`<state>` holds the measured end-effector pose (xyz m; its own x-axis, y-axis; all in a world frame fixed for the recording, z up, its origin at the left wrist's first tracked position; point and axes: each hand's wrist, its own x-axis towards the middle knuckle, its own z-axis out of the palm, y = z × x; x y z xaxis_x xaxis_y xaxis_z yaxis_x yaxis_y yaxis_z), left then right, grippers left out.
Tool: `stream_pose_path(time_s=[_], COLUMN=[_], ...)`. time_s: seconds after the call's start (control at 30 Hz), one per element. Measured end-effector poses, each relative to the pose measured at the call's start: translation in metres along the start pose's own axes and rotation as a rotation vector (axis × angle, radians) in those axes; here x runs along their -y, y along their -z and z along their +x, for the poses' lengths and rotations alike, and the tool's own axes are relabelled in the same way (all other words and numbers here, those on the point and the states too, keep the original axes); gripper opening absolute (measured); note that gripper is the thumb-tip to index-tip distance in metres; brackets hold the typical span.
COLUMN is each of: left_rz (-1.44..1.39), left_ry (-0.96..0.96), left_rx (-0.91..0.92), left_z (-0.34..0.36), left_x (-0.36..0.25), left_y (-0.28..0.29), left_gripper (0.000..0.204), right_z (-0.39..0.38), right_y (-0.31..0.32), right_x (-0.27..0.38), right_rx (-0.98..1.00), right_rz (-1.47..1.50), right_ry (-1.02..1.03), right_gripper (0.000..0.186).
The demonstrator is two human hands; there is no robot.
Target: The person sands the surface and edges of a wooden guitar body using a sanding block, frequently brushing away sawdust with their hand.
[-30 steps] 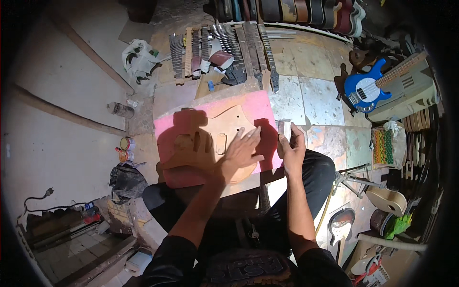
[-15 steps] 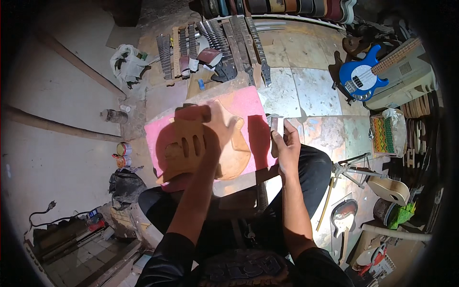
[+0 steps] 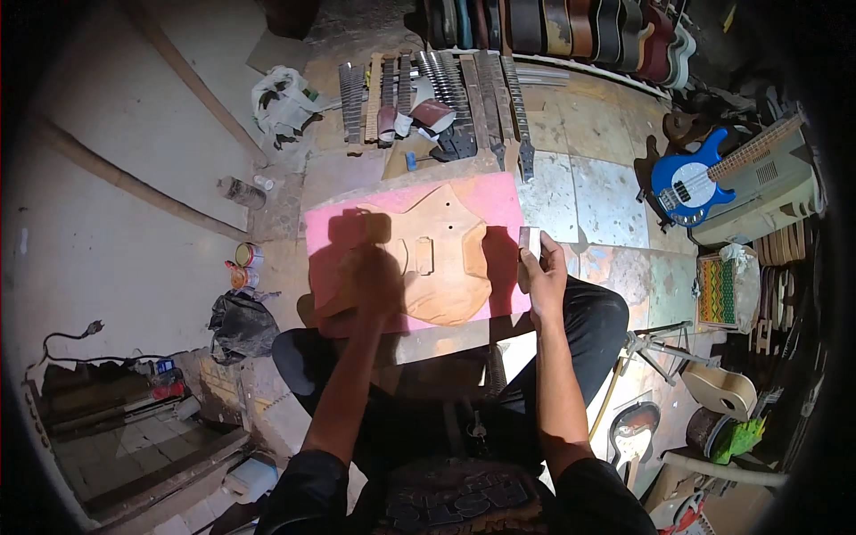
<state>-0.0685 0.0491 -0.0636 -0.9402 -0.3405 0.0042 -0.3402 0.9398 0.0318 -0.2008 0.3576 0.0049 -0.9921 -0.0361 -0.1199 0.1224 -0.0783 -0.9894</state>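
An unfinished wooden electric guitar body lies flat on a pink sheet across my lap. It has routed cavities and two small holes near its upper edge. Over its left part is my left hand, in dark shadow and blurred, so its fingers do not show clearly; whether it touches the wood I cannot tell. At the sheet's right edge my right hand is closed around a small block with a pale face and a dark side, held upright and apart from the body.
Several guitar necks lie in a row beyond the sheet, with guitar bodies stacked behind. At right are a blue bass guitar, a metal stand and an acoustic guitar body. Cans and a black bag sit left.
My left hand has moved left and nearer to me, uncovering the body's middle. The whole view has shifted slightly. My right hand keeps its grip on the block.
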Motion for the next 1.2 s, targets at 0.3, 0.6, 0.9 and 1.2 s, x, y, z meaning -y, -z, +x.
stream_pose_path(time_s=[0.3, 0.6, 0.9, 1.2], left_rz=[-0.303, -0.582, -0.504, -0.448], left_ry=[-0.131, 0.530, 0.453, 0.279], left_rx=[-0.200, -0.048, 0.003, 0.405], left_z=[-0.046, -0.109, -0.099, 0.035], left_x=[0.061, -0.070, -0.062, 0.011], left_y=[0.018, 0.031, 0.035, 0.041], left_gripper=[0.115, 0.113, 0.109, 0.138], right_z=[0.008, -0.004, -0.021, -0.048], right_y=[-0.008, -0.009, -0.065, -0.091], right_x=[-0.049, -0.032, 0.026, -0.025], right_rx=[0.030, 0.046, 0.403, 0.375], right_rz=[-0.148, -0.243, -0.884, -0.971], right_ry=[0.102, 0.006, 0.309, 0.408], right_gripper=[0.044, 0.047, 0.055, 0.039])
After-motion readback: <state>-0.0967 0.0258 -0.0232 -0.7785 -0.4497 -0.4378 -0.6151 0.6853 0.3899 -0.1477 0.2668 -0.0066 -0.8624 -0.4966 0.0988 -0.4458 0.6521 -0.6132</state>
